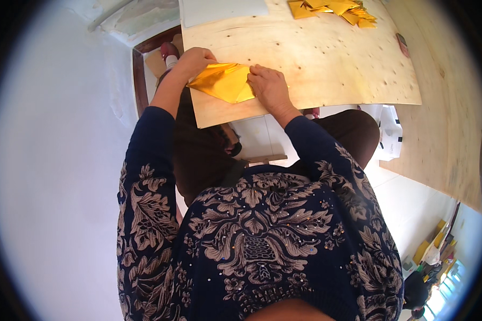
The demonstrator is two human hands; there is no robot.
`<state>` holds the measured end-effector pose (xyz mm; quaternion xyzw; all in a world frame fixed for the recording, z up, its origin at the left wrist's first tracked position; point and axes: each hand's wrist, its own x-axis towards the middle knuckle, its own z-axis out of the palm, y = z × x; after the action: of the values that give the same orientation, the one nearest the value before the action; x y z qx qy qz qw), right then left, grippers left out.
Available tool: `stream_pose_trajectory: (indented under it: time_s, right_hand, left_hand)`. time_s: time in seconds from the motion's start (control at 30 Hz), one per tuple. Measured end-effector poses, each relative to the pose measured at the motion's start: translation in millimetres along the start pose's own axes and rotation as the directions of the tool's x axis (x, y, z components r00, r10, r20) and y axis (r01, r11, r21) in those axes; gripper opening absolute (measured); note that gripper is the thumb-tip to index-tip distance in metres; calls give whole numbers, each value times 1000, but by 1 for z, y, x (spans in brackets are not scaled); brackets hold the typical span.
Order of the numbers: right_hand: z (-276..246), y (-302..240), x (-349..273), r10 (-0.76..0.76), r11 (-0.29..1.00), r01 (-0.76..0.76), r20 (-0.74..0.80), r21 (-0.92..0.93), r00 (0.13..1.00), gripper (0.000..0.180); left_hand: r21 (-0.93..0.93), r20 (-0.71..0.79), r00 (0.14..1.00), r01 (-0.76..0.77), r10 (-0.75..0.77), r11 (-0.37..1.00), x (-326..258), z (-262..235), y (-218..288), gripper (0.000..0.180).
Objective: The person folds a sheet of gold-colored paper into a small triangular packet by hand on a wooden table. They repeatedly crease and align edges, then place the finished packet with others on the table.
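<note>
Two hands on one gold foil sheet (223, 82) lying near the front edge of the plywood worktop (326, 59). Left hand (196, 60) pinches its far corner, right hand (269, 85) presses flat on the fold. If that palm slips, I reckon the crease goes crooked or the foil tears; folded gold pieces (334, 9) sit well apart

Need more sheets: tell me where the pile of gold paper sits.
The pile of gold paper lies at the wooden board's far edge, ahead and right of both hands.
</note>
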<state>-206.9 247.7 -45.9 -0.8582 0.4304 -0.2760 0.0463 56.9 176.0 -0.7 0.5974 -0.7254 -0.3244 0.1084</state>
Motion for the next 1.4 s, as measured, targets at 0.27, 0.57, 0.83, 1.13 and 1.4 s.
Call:
stream_pose_trajectory:
  time_s: [0.27,0.57,0.83,1.13,1.4]
  right_hand:
    - [-15,6,23,108,990,-114,78,84,991,33]
    - [-16,18,37,144,978,-169,190,124,971,47]
    - [-26,13,44,221,933,-290,296,214,929,22]
    - [-67,-10,53,-245,969,229,-390,-88,887,14]
    - [-42,-14,-32,-222,971,227,-60,82,973,16]
  left_hand:
    - [233,13,997,77,-82,969,-12,8,44,29]
    - [191,74,989,111,-127,975,-13,17,49,28]
    - [40,-35,994,-97,99,994,-42,12,62,17]
    - [691,-468,528,-281,708,666,-85,18,83,12]
    - [611,-359,658,-370,662,700,-122,102,65,11]
